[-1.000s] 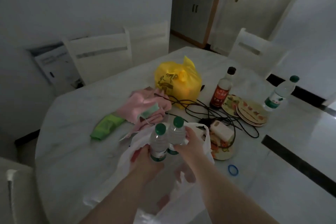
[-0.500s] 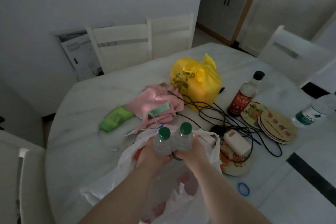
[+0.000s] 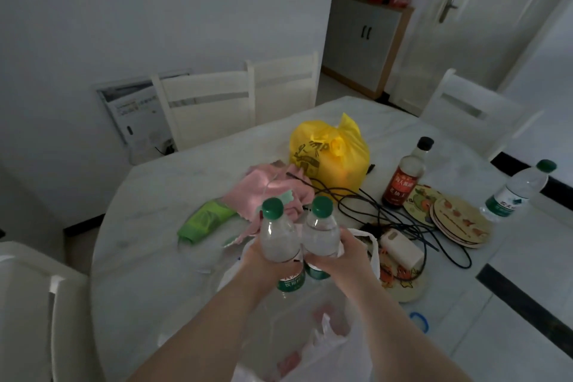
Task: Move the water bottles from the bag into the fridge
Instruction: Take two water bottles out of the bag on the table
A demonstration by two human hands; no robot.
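Only the head cam on my end, so here goes: dead centre of the frame both hands are up over the open white plastic bag point(image 3: 297, 347), each one wrapped around its own water bottle. The left hand point(image 3: 263, 263) has its fingers curled tight round the left bottle point(image 3: 277, 239), gripping it about mid-body with the green label poking out below the hand. The right hand point(image 3: 344, 257) is closed the same way round the right bottle point(image 3: 321, 232), fingers closed over its lower half. The two bottles stand upright, pressed side by side and touching, green caps up, held clear above the bag's mouth at the lower middle of the frame. The bag itself slumps on the marble table point(image 3: 148, 195) near its bottom edge. Behind the bottles, mid frame, there's a pink cloth point(image 3: 273, 186) with a green cloth point(image 3: 206, 220) to its left, and a knotted yellow bag point(image 3: 328, 155) above them. Right of centre a tangle of black cables point(image 3: 387, 217) runs past a dark sauce bottle point(image 3: 406, 177) and a stack of patterned coasters point(image 3: 459, 223). A third water bottle point(image 3: 517, 192) sits on the far right, well apart from the hands. I can't see a fridge in this shot.
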